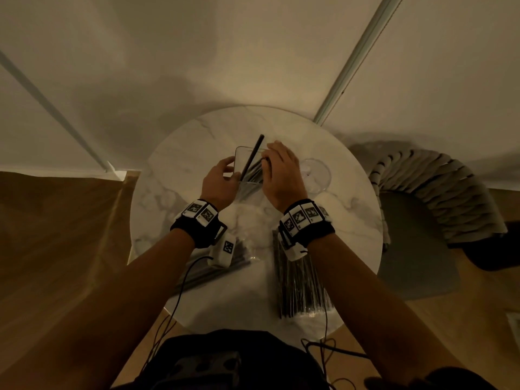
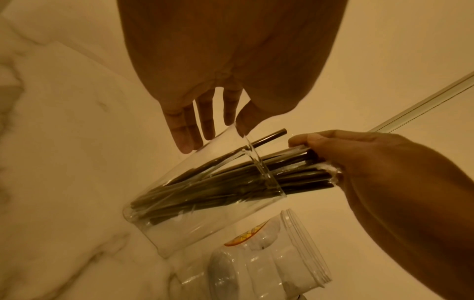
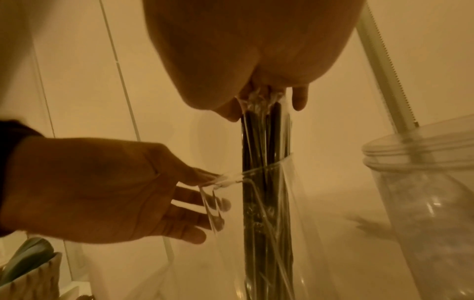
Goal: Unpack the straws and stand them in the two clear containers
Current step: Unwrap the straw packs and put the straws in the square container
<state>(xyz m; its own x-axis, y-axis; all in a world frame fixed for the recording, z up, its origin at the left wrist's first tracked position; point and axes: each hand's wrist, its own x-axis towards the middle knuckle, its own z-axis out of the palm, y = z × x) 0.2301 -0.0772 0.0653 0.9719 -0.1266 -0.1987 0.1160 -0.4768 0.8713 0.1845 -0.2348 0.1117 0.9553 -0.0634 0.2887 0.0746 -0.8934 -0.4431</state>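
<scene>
A tall clear container (image 1: 238,164) stands mid-table on the round marble table (image 1: 174,164). My left hand (image 1: 225,170) holds its left side near the rim, thumb on the rim and fingers along the wall (image 2: 189,134). My right hand (image 1: 270,161) grips the top ends of a bundle of dark straws (image 2: 231,182) that reaches down into the container (image 2: 205,219), with crinkled clear wrap at the grip (image 3: 256,97). One straw (image 1: 254,153) leans out above the rim. The second clear container (image 1: 315,175), a threaded jar (image 3: 423,192), stands just to the right.
Two packs of dark straws in clear wrap lie near the table's front edge, one at the right (image 1: 304,285) and one under my left wrist (image 1: 239,263). A padded chair (image 1: 436,198) stands to the right of the table. Walls close in behind.
</scene>
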